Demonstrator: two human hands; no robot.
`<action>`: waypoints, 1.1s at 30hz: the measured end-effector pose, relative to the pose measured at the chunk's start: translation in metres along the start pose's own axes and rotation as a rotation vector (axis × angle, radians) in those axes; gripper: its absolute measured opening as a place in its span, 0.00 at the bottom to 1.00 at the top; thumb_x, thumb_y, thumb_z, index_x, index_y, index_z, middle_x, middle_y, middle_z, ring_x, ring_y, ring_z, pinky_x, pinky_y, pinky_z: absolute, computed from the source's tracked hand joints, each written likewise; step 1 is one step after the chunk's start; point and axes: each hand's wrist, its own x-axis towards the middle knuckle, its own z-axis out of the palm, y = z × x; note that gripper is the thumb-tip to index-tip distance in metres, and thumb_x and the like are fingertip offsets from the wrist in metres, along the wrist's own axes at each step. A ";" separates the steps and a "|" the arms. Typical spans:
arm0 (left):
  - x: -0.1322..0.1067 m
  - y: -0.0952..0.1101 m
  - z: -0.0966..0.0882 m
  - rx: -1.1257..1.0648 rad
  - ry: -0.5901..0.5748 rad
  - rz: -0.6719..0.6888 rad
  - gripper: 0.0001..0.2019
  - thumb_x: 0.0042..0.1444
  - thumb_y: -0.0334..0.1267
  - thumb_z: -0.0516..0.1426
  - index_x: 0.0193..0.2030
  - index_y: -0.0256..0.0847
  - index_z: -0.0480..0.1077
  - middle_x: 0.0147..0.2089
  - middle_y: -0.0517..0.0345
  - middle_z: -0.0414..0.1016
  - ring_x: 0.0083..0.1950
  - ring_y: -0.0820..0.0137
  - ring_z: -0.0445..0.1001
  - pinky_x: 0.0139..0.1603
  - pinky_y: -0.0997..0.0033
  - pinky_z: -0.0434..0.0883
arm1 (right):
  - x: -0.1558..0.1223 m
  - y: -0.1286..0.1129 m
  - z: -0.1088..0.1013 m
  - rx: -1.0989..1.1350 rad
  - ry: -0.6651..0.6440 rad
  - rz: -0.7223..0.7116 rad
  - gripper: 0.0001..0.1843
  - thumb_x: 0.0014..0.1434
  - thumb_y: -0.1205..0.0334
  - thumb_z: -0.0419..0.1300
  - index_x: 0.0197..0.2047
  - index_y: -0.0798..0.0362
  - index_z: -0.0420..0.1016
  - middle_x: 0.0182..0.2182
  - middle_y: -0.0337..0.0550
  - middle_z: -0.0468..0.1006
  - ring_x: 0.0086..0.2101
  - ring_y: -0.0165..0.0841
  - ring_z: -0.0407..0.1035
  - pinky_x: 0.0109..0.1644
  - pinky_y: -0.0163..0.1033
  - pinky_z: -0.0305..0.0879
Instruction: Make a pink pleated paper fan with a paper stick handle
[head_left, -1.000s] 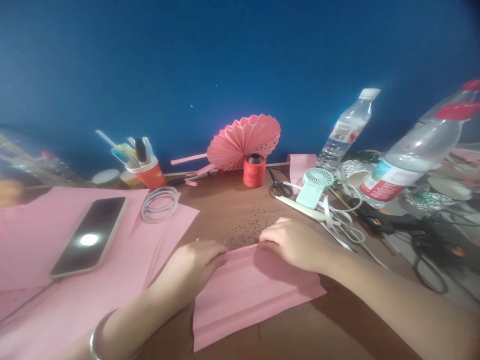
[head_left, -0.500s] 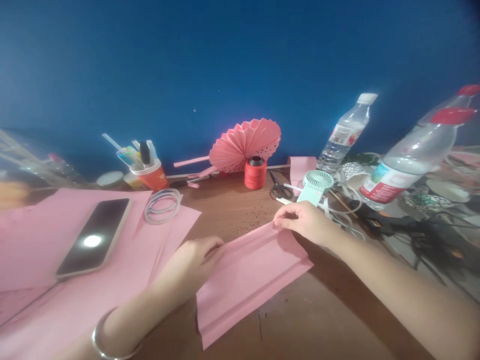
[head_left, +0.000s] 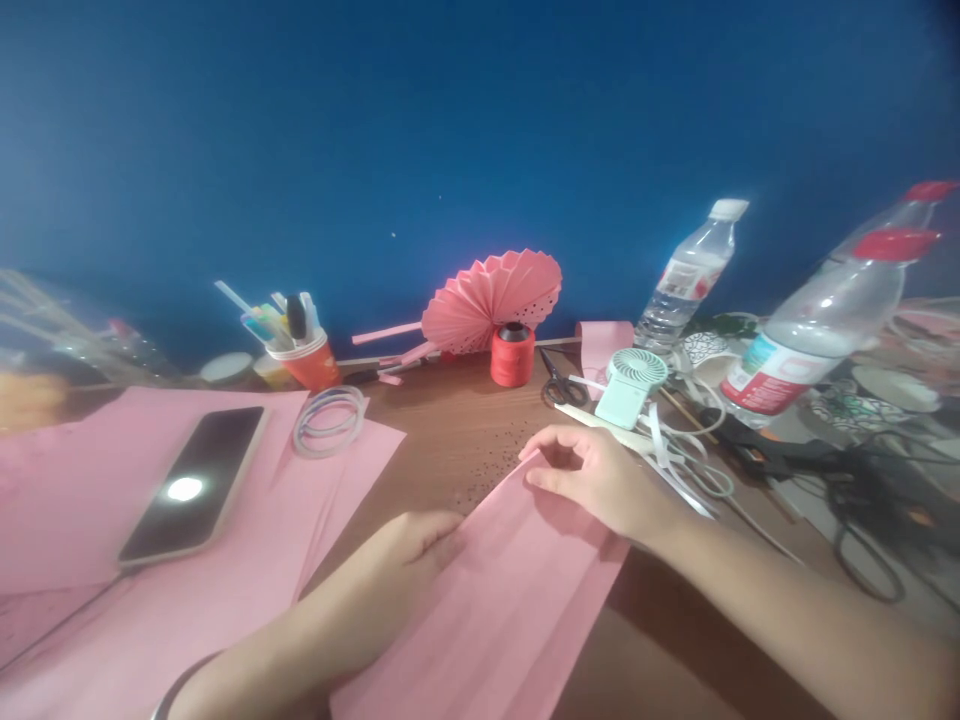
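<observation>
Only one view here, the head cam, so counting first: two hands, one pleated pink sheet (head_left: 495, 610) between them, two water bottles on the right, one with a white cap (head_left: 686, 280) and one with a red cap (head_left: 817, 330). There's also one finished pink paper fan (head_left: 491, 298) leaning at the blue wall, one red thread spool (head_left: 512, 355), one pair of black scissors (head_left: 561, 385), one mint handheld fan (head_left: 630, 385), one orange pen cup (head_left: 304, 352) and one phone (head_left: 196, 483) lying face up on the big pink papers (head_left: 75, 480) to the left.

The left hand (head_left: 409, 550) is closed down on the sheet's left edge, fingers curled and pinching it. The right hand (head_left: 600, 475) pinches the far corner between thumb and fingertips. The sheet sits on the wooden desk (head_left: 457, 430), near centre, running toward the near edge.

Compared with half a second back, the sheet has swung round so it points more toward the camera. The right hand slid a bit nearer and left, and the left hand dropped lower.

A coil of clear rings (head_left: 328, 418) lies just past the phone. White ribbon strips (head_left: 679, 455) and black cables (head_left: 862, 490) tangle right behind the right hand. Dark specks dot the desk just beyond the sheet.
</observation>
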 end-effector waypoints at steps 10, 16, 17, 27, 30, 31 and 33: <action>0.003 -0.005 0.004 0.096 0.098 -0.014 0.17 0.57 0.41 0.43 0.28 0.40 0.68 0.28 0.61 0.69 0.29 0.72 0.65 0.28 0.76 0.59 | 0.000 0.003 0.005 0.097 -0.056 0.101 0.13 0.46 0.65 0.63 0.38 0.51 0.70 0.30 0.36 0.72 0.30 0.28 0.65 0.36 0.34 0.62; -0.001 -0.002 0.007 0.256 0.087 0.049 0.17 0.58 0.39 0.41 0.31 0.42 0.69 0.28 0.60 0.71 0.28 0.71 0.66 0.30 0.75 0.59 | -0.005 -0.001 0.010 0.126 -0.243 0.118 0.08 0.48 0.58 0.62 0.31 0.53 0.74 0.28 0.39 0.76 0.30 0.31 0.68 0.33 0.34 0.61; -0.001 -0.002 0.007 0.285 0.081 0.051 0.17 0.58 0.39 0.41 0.30 0.42 0.68 0.27 0.60 0.70 0.27 0.71 0.66 0.30 0.75 0.59 | -0.006 0.000 0.009 0.136 -0.239 0.126 0.07 0.49 0.58 0.61 0.28 0.54 0.75 0.26 0.40 0.76 0.30 0.31 0.69 0.33 0.34 0.61; 0.015 -0.023 -0.004 0.407 0.133 0.040 0.15 0.59 0.39 0.41 0.25 0.42 0.62 0.24 0.63 0.68 0.27 0.72 0.65 0.28 0.75 0.54 | 0.016 0.044 -0.034 -0.014 -0.142 0.155 0.10 0.48 0.57 0.61 0.23 0.56 0.73 0.22 0.39 0.74 0.26 0.30 0.66 0.32 0.35 0.58; 0.017 -0.030 -0.006 0.453 0.196 0.016 0.15 0.59 0.39 0.40 0.25 0.42 0.61 0.23 0.63 0.66 0.26 0.72 0.65 0.27 0.74 0.54 | 0.019 0.051 -0.046 -0.156 -0.226 0.116 0.10 0.49 0.57 0.59 0.24 0.56 0.73 0.23 0.40 0.74 0.28 0.32 0.66 0.34 0.37 0.59; 0.018 -0.032 -0.006 0.481 0.210 0.005 0.15 0.59 0.39 0.40 0.25 0.42 0.60 0.22 0.63 0.65 0.25 0.72 0.64 0.27 0.74 0.54 | 0.019 0.051 -0.048 -0.198 -0.243 0.107 0.11 0.50 0.57 0.58 0.25 0.56 0.73 0.24 0.40 0.74 0.28 0.32 0.66 0.34 0.37 0.59; 0.019 -0.036 -0.008 0.538 0.228 -0.011 0.14 0.59 0.39 0.40 0.24 0.42 0.57 0.21 0.63 0.63 0.23 0.72 0.63 0.26 0.74 0.53 | 0.018 0.048 -0.050 -0.292 -0.258 0.084 0.10 0.52 0.57 0.56 0.26 0.55 0.72 0.25 0.39 0.74 0.28 0.32 0.66 0.34 0.37 0.59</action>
